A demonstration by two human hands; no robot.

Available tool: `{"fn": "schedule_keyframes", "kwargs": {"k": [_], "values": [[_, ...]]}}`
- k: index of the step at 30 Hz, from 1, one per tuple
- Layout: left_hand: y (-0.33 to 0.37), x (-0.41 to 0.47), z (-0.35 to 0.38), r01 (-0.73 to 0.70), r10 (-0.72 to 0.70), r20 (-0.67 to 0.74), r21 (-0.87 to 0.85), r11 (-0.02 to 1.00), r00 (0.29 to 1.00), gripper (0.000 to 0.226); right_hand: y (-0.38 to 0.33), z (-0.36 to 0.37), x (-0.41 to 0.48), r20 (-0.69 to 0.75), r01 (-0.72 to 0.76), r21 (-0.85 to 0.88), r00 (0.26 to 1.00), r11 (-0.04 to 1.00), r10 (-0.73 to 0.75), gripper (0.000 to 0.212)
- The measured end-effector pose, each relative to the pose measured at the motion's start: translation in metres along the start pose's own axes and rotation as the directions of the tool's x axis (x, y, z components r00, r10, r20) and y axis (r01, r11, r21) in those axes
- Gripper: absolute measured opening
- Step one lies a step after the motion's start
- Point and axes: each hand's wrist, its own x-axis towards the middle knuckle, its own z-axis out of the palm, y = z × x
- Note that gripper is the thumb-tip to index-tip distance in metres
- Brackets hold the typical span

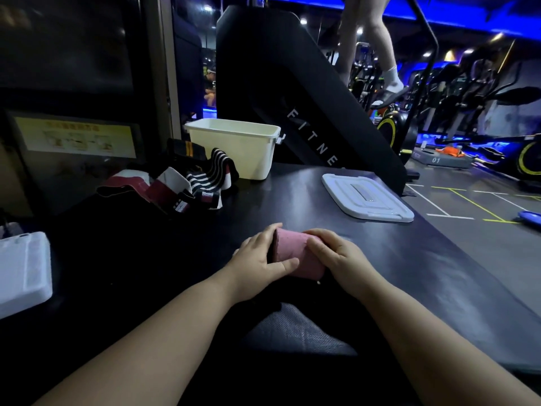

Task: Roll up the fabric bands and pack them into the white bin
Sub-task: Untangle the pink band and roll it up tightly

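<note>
Dim gym with a blue ceiling strip light (439, 13) across the upper right. Big black stair-climber machine (278, 83) with white "FITNE" lettering at top centre, a person's legs (363, 33) on it. Row of dark cardio machines (480, 92) at right. Grey floor (468, 230) with white and yellow lines at right edge. Yellow rectangular poster (76, 137) at left. Matte black tabletop (395, 273) in the foreground.

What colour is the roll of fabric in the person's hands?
Pink, with a dark edge: the fabric roll shows in the head view.
</note>
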Motion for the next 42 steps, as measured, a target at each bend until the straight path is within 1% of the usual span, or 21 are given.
{"fn": "schedule_keyframes", "kwargs": {"k": [3,8,13,15,17,18,19,21,22,25,29,32,35,39,40,42], "values": [[-0.003,0.003,0.000,0.003,-0.004,-0.013,-0.021,1.000,1.000,0.070,-0.001,0.001,0.001,-0.008,-0.010,-0.047,1.000,0.999,0.010,0.019],[-0.007,0.005,0.003,0.010,-0.010,-0.015,0.010,1.000,1.000,0.076,-0.002,-0.001,0.005,-0.019,0.022,-0.174,0.999,0.985,-0.026,0.028],[-0.011,0.008,0.007,-0.020,0.023,-0.061,0.052,0.998,0.998,0.092,-0.004,-0.003,0.004,-0.035,-0.036,-0.115,0.999,0.993,0.032,0.022],[-0.012,0.008,0.009,-0.033,0.040,-0.141,0.052,0.998,0.989,0.099,-0.003,-0.003,0.003,-0.058,-0.060,-0.140,0.997,0.988,0.053,0.028],[-0.013,0.006,0.010,0.004,0.018,-0.293,0.075,0.997,0.956,0.104,-0.003,-0.004,0.002,-0.091,-0.095,-0.183,0.993,0.979,0.079,0.031],[-0.012,0.005,0.010,0.042,-0.008,-0.355,0.089,0.995,0.935,0.102,-0.004,-0.004,0.002,-0.105,-0.102,-0.193,0.991,0.976,0.083,0.030],[-0.012,0.004,0.011,0.088,-0.042,-0.387,0.102,0.991,0.921,0.096,-0.005,-0.004,0.001,-0.116,-0.105,-0.197,0.990,0.975,0.083,0.028],[-0.010,0.002,0.009,0.173,-0.120,-0.374,0.113,0.978,0.920,0.078,-0.006,-0.003,0.000,-0.127,-0.109,-0.203,0.988,0.973,0.084,0.027],[-0.009,0.002,0.009,0.192,-0.140,-0.362,0.113,0.975,0.922,0.072,-0.006,-0.002,0.000,-0.131,-0.112,-0.208,0.988,0.972,0.086,0.030],[-0.006,0.001,0.008,0.138,-0.090,-0.357,0.111,0.984,0.930,0.062,-0.008,0.000,-0.001,-0.150,-0.113,-0.231,0.986,0.966,0.079,0.032],[-0.003,0.000,0.008,0.058,-0.037,-0.343,0.053,0.997,0.939,0.062,-0.014,0.000,-0.007,-0.167,-0.082,-0.265,0.985,0.961,0.038,0.022],[-0.006,0.000,0.008,-0.004,-0.002,-0.349,-0.017,1.000,0.937,0.063,-0.015,0.000,-0.012,-0.155,-0.084,-0.230,0.987,0.970,0.048,0.020],[-0.009,0.001,0.009,-0.078,0.026,-0.364,-0.129,0.989,0.931,0.058,-0.017,0.004,-0.016,-0.148,-0.074,-0.182,0.988,0.980,0.047,0.025],[-0.013,0.003,0.012,-0.139,0.043,-0.303,-0.305,0.942,0.952,0.061,-0.016,0.009,-0.019,-0.125,-0.054,-0.202,0.992,0.978,0.029,0.038],[-0.014,0.003,0.012,-0.149,0.053,-0.285,-0.326,0.934,0.957,0.064,-0.016,0.010,-0.020,-0.117,-0.049,-0.208,0.993,0.977,0.025,0.042],[-0.014,0.003,0.011,-0.164,0.085,-0.252,-0.310,0.936,0.964,0.067,-0.014,0.011,-0.022,-0.103,-0.036,-0.243,0.995,0.969,0.011,0.047]]}}
